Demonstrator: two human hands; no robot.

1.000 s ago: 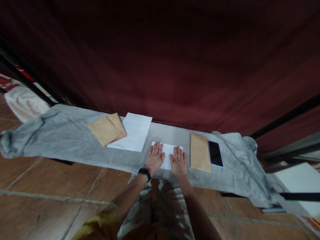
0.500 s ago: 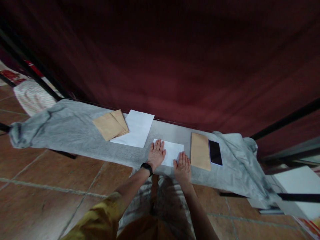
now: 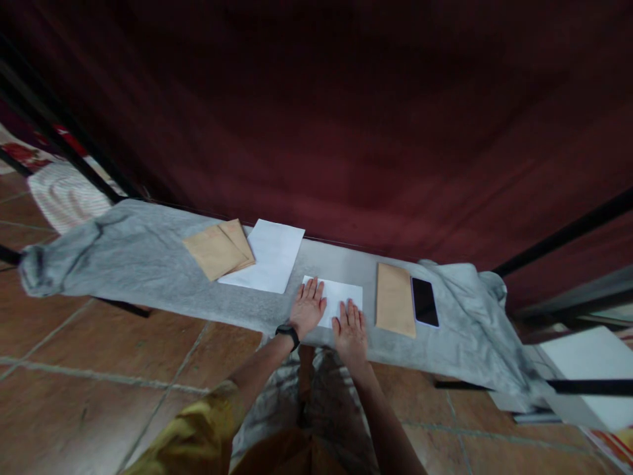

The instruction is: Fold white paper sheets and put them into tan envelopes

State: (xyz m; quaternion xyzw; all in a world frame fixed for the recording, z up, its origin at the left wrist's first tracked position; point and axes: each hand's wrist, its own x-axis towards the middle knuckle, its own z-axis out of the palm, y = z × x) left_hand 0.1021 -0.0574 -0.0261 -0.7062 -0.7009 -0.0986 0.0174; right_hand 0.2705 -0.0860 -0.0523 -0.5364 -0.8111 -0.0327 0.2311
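A small white sheet of paper (image 3: 341, 293), perhaps folded, lies flat in front of me. My left hand (image 3: 307, 307) rests flat on its left part, fingers stretched out. On its lower right part lies my right hand (image 3: 351, 333), also flat with fingers extended. Just right of the sheet is a brown envelope (image 3: 395, 300), apart from my right hand. Up and to the left, a larger stack or sheet of white paper (image 3: 271, 254) lies partly under several brown envelopes (image 3: 216, 253).
A grey cloth (image 3: 143, 257) covers the narrow bench or table. Beside the right envelope lies a phone (image 3: 425, 301) with a dark screen. A dark red curtain (image 3: 336, 178) hangs behind. Black bars (image 3: 568, 234) flank both ends, and a white board-like object (image 3: 588, 369) sits low at right.
My right hand has slid left across the white paper, from its right edge toward my left hand. The left hand stays in place.
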